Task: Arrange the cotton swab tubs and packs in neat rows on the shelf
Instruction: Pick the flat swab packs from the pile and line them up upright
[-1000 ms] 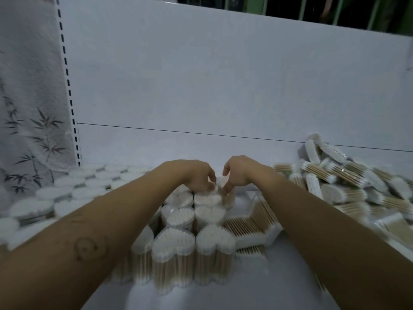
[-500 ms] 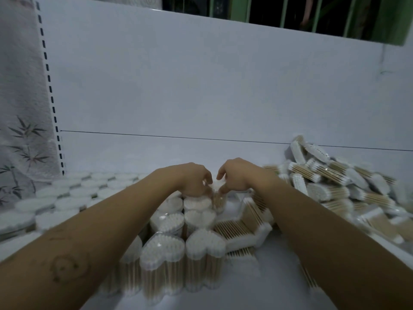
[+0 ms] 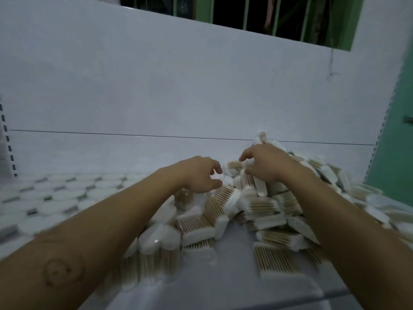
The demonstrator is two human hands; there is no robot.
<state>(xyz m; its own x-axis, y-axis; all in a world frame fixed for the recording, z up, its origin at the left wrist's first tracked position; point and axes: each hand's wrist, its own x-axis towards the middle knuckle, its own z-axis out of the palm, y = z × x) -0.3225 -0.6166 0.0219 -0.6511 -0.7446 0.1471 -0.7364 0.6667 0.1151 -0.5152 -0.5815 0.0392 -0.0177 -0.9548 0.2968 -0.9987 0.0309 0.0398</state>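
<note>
Flat clear-plastic cotton swab packs (image 3: 263,206) lie heaped toward the white shelf's (image 3: 223,285) right edge, directly beneath the right hand (image 3: 266,164), grip indeterminate. Left hand (image 3: 199,175) hangs beside, loosely curled, empty.

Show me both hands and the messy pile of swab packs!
left hand (image 3: 200,175): head view, back of the hand.
right hand (image 3: 264,163): head view, back of the hand.
pile of swab packs (image 3: 266,206): head view, a front pack.
</note>
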